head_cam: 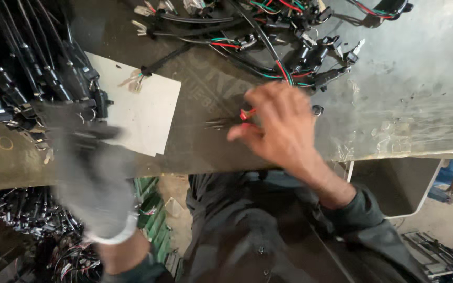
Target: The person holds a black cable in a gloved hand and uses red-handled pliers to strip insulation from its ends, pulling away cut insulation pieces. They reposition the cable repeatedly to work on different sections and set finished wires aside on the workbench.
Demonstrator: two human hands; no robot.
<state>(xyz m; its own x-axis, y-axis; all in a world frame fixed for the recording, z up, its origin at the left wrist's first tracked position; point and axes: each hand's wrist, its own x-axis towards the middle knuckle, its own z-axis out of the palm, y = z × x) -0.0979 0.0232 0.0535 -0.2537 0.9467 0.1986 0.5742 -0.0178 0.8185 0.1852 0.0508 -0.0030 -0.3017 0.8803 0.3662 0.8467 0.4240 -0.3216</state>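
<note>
My right hand [281, 128], bare, is closed around a small red-handled tool [246, 112] whose thin metal tips [217, 124] rest on the dark worn tabletop [211, 89]. My left hand [93, 183] wears a grey glove and is blurred. Its fingers reach the row of black cables with connectors [22, 78] hanging over the table's left end. Whether it grips one is unclear. A tangle of black, red and green wire harness [268, 42] lies just beyond my right hand.
A white sheet [142, 112] lies on the table between my hands, with a small loose connector [135, 79] on it. The table's near edge [226, 169] runs across above my dark-clothed lap. Green crates [150, 209] and more wire bundles [27, 215] sit on the floor.
</note>
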